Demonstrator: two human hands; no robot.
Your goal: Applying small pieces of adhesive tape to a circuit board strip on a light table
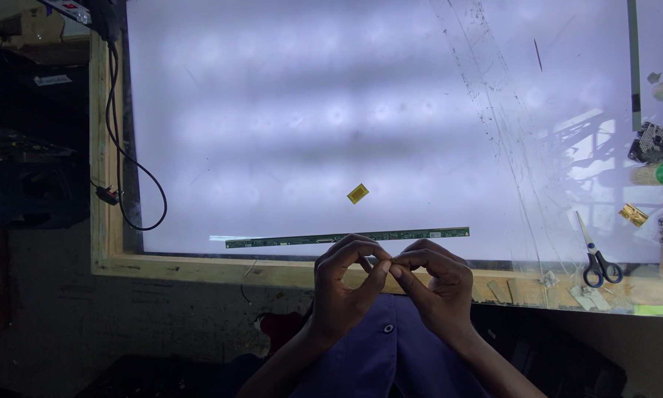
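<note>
Pinching fingertips together, your left hand [346, 284] and right hand [431, 284] meet just below the long green circuit strip [346, 237], over the wooden frame [199, 269] that borders the lit white panel [309, 110]. Both hands are curled narrow, thumbs and forefingers closed on one small yellowish piece [392, 261] held between them; it is too small to tell what it is. Your hands touch each other at the fingertips and sit just beside the strip, whose near edge they partly cover. That strip lies flat and nearly level along the panel's lower edge, just above the frame. Above the strip, near its middle and apart from it, a small yellow tag [357, 194] lies tilted on the glowing surface. To the right of the strip, a pair of scissors [597, 258] with dark handles rests with its blades pointing up and away from you. A second small gold piece [633, 214] lies just above and to the right of the scissors. Far left of the strip, a black cable [121, 147] hangs down the frame's left side and loops onto the panel. A clear sheet [523, 184] with a scratched, curving edge covers the panel to the right of the strip. Below your hands, you see your blue garment [368, 354].
</note>
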